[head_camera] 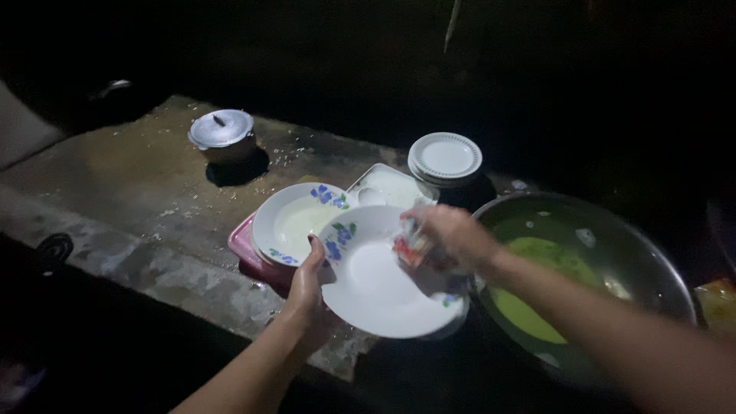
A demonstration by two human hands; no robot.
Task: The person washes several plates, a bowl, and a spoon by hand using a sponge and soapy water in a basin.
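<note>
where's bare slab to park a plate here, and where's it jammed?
Free: the wet slab left of the lidded pot, and the strip along its near edge, both strewn with crumbs. Crowded: the pink tray with a flowered plate, the plate stack, the big basin. Left hand holds a plate; right hand scrubs it.

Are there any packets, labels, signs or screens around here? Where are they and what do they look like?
Crumpled packet or wrapper: in the right hand, pressed on the white flowered plate; red and white, blurred.
Possible packet: far right edge beside the big metal basin; orange-yellow, too cut off to be sure.
No signs or screens show.
</note>
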